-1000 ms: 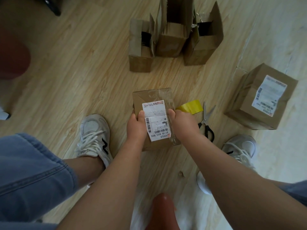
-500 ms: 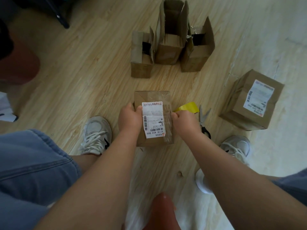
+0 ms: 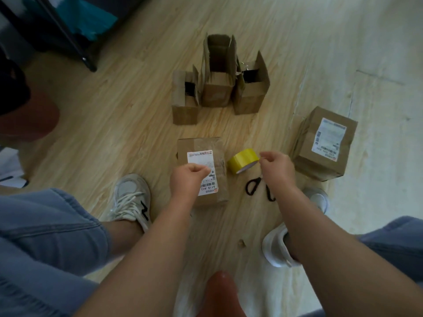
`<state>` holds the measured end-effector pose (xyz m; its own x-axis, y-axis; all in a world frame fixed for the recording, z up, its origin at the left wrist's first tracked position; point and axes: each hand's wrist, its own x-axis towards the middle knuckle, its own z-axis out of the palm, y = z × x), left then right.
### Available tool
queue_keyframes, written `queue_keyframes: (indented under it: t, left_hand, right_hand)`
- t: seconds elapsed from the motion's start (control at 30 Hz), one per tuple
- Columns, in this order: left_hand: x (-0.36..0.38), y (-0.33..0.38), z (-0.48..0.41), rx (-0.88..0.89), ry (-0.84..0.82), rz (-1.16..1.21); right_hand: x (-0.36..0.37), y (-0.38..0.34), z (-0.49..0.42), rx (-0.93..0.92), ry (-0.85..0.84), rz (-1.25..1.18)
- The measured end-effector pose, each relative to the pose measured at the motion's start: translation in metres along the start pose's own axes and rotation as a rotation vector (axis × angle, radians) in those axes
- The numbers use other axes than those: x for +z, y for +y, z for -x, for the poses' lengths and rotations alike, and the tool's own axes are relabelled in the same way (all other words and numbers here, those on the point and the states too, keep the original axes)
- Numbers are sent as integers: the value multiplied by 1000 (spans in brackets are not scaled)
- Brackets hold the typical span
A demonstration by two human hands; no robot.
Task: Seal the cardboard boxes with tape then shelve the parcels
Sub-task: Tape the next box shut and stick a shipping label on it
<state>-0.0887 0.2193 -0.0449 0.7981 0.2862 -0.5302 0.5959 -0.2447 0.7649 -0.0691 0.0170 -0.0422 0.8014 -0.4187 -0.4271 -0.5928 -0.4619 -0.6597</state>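
This was likely a room at home turned to packing: a labelled parcel (image 3: 325, 145), open cardboard boxes (image 3: 217, 92), a yellow tape roll (image 3: 242, 160) and scissors (image 3: 253, 187) lay straight on the pale wood-grain floor (image 3: 119, 115), near a dark metal rack (image 3: 68, 37)

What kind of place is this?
Probably a room used for packing parcels, maybe at home: labelled cardboard boxes sit on a wooden floor, with a yellow tape roll and scissors beside them.
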Motion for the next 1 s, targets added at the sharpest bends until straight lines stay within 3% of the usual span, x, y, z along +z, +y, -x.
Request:
queue_keyframes:
  t: [0.17, 0.37, 0.57, 0.77, 1.0]
  left_hand:
    - [19, 3, 5, 91, -83, -140]
    - [40, -1, -3, 147, -149, -286]
    - [46, -9, -10, 166, -154, -366]
    - [43, 2, -10, 147, -138, -295]
    - [28, 37, 2, 163, -195, -173]
  right_hand:
    - [-20, 21, -19, 38, 24, 154]
    - [-14, 14, -51, -179, -236, 546]
    - [6, 5, -74, -311, -395, 715]
    - [14, 9, -76, -315, -387, 634]
    - [-18, -13, -46, -191, -366, 238]
